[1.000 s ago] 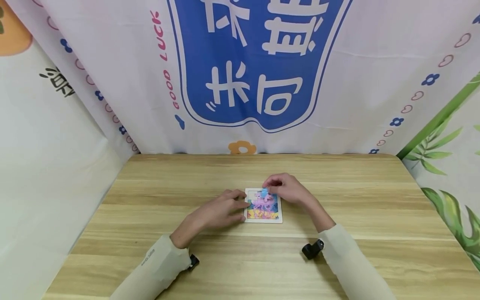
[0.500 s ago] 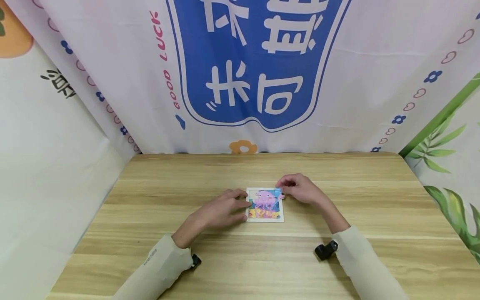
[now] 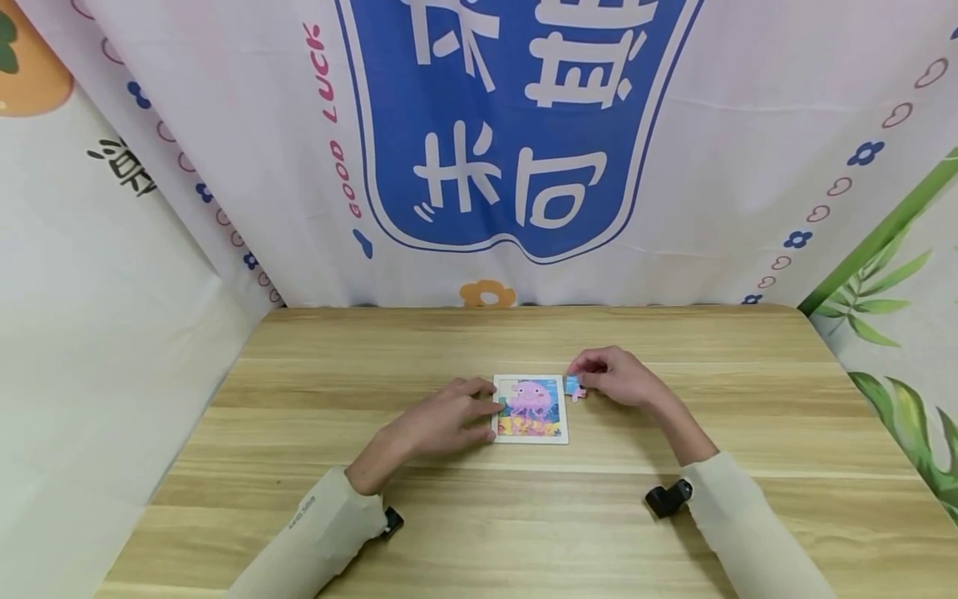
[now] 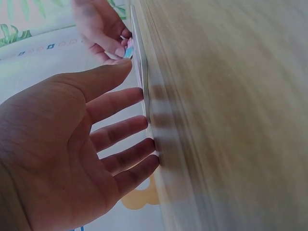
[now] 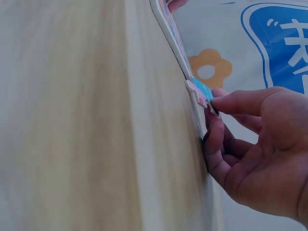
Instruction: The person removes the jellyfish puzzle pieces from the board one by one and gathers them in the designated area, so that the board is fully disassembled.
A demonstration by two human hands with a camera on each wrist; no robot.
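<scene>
A square jigsaw puzzle [image 3: 530, 409] with a white frame and a pink jellyfish picture lies on the table. Its upper left part shows a pale patch where the picture is absent. My left hand [image 3: 449, 418] rests at the frame's left edge, fingers spread and nearly straight, the tips on the rim. Just right of the frame, my right hand [image 3: 617, 376] pinches a blue and pink puzzle piece [image 5: 201, 94] between thumb and fingers. In the right wrist view the piece is tilted, close over the wood, with the other fingers curled beneath.
The wooden table [image 3: 524, 524] runs back to a white curtain [image 3: 718, 183] with a blue printed panel. Black wrist cameras sit at both sleeves, one of them a black camera [image 3: 669, 499] beside the right cuff.
My right hand has moved right with the puzzle piece, from over the puzzle to beside its frame, uncovering the jellyfish's face. My left hand has stayed at the left edge.
</scene>
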